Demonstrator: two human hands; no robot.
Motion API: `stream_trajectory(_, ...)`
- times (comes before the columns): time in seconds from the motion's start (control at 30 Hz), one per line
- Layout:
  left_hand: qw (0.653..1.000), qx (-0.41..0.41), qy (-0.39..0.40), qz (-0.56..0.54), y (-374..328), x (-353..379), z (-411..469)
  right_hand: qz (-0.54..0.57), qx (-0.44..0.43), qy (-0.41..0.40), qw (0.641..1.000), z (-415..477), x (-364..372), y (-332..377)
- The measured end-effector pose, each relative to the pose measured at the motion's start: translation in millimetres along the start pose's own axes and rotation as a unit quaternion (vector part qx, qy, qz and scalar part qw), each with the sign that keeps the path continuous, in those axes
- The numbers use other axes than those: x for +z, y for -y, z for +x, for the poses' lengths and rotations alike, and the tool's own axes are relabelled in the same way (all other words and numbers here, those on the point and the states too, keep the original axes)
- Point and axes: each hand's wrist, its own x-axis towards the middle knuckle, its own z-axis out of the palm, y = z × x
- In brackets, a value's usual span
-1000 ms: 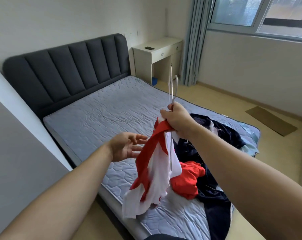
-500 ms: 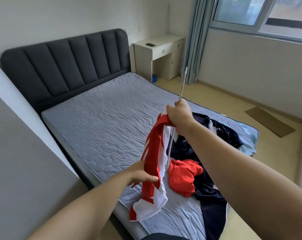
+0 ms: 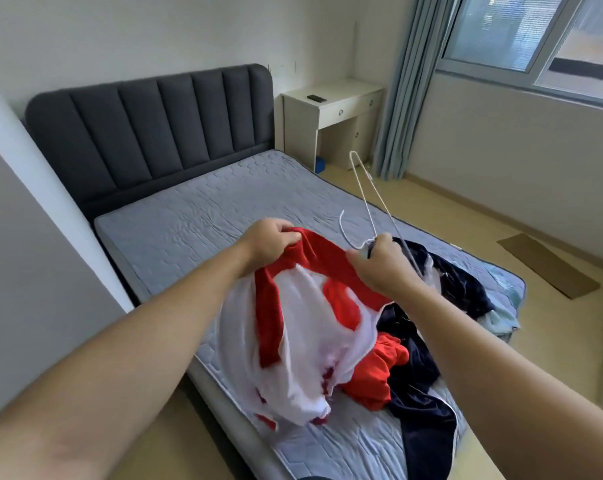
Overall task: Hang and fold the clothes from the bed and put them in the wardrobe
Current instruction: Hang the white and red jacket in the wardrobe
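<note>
I hold a red-and-white shirt (image 3: 303, 327) spread open above the bed (image 3: 196, 223). My left hand (image 3: 269, 242) grips its red collar edge on the left. My right hand (image 3: 379, 265) grips the other side of the red edge together with a thin white wire hanger (image 3: 364, 192), which sticks up and away from my fist. Under the shirt, near the bed's foot, lie a red garment (image 3: 376, 379), a dark navy garment (image 3: 428, 407) and a pale blue piece (image 3: 501, 317).
A dark padded headboard (image 3: 147, 133) stands at the bed's far end. A white bedside desk (image 3: 331, 112) and a grey-blue curtain (image 3: 404, 84) are beyond it. A brown mat (image 3: 549, 265) lies on the floor to the right. A grey panel (image 3: 26, 271) rises at my left.
My left hand rose from the shirt's lower part to its red top edge. The shirt now hangs opened between both hands. The hanger tilted to the right.
</note>
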Motion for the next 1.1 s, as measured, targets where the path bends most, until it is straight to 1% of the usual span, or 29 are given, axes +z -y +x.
stream_trajectory(0.03,0.999,0.016,0.033,0.006,-16,-4,-2,0.084,-0.010,0.045,0.995,-5,7,6)
stream_trajectory(0.07,0.998,0.029,0.064,-0.002,-30,-6,-6,0.162,-0.010,0.091,0.983,-10,14,13)
stream_trajectory(0.13,0.991,0.042,0.119,-0.033,-53,-8,-15,0.260,-0.031,0.154,0.953,-18,29,24)
stream_trajectory(0.2,0.983,0.057,0.171,-0.033,-61,-13,-21,0.314,-0.068,0.181,0.930,-22,42,32)
stream_trajectory(0.23,0.979,0.061,0.193,-0.030,-61,-18,-24,0.322,-0.075,0.189,0.925,-23,47,35)
stream_trajectory(0.27,0.976,0.063,0.208,-0.019,-56,-23,-26,0.319,-0.076,0.192,0.925,-23,51,37)
stream_trajectory(0.3,0.977,0.062,0.206,0.007,-49,-28,-25,0.311,-0.072,0.186,0.929,-22,54,39)
stream_trajectory(0.33,0.980,0.060,0.181,0.058,-38,-32,-24,0.303,-0.065,0.165,0.936,-20,55,41)
stream_trajectory(0.37,0.979,0.056,0.139,0.137,-25,-36,-23,0.301,-0.053,0.124,0.944,-17,54,43)
stream_trajectory(0.43,0.949,0.028,0.060,0.307,12,-41,-24,0.321,-0.033,0.029,0.946,-5,42,50)
stream_trajectory(0.47,0.938,0.004,0.054,0.342,32,-39,-30,0.329,-0.032,-0.001,0.944,3,32,55)
stream_trajectory(0.5,0.936,-0.017,0.066,0.345,52,-33,-38,0.326,-0.042,-0.011,0.944,10,20,61)
stream_trajectory(0.53,0.942,-0.034,0.083,0.324,68,-25,-46,0.306,-0.061,-0.004,0.950,15,10,68)
stream_trajectory(0.6,0.962,-0.040,0.087,0.258,81,-9,-60,0.246,-0.093,0.052,0.964,16,-1,83)
stream_trajectory(0.67,0.976,0.008,0.043,0.213,75,-4,-61,0.201,-0.095,0.140,0.965,4,6,92)
stream_trajectory(0.77,0.971,0.114,-0.047,0.205,50,-16,-53,0.202,-0.070,0.262,0.941,-17,35,83)
stream_trajectory(0.83,0.967,0.152,-0.094,0.184,26,-28,-54,0.191,-0.068,0.311,0.929,-27,54,75)
stream_trajectory(0.87,0.963,0.167,-0.110,0.179,16,-32,-54,0.158,-0.081,0.309,0.934,-29,64,72)
stream_trajectory(0.9,0.959,0.181,-0.128,0.175,9,-34,-54,0.123,-0.098,0.285,0.946,-30,72,72)
stream_trajectory(0.97,0.953,0.180,-0.188,0.155,5,-36,-54,0.105,-0.112,0.204,0.967,-27,83,74)
stream_trajectory(1.0,0.952,0.154,-0.225,0.140,8,-35,-54,0.112,-0.113,0.166,0.973,-23,83,76)
stream_trajectory(1.03,0.954,0.104,-0.253,0.125,15,-34,-55,0.120,-0.117,0.133,0.977,-19,81,78)
stream_trajectory(1.07,0.958,0.037,-0.264,0.109,23,-32,-55,0.131,-0.122,0.109,0.978,-16,77,79)
stream_trajectory(1.1,0.963,-0.032,-0.251,0.096,34,-26,-55,0.147,-0.125,0.094,0.977,-13,73,80)
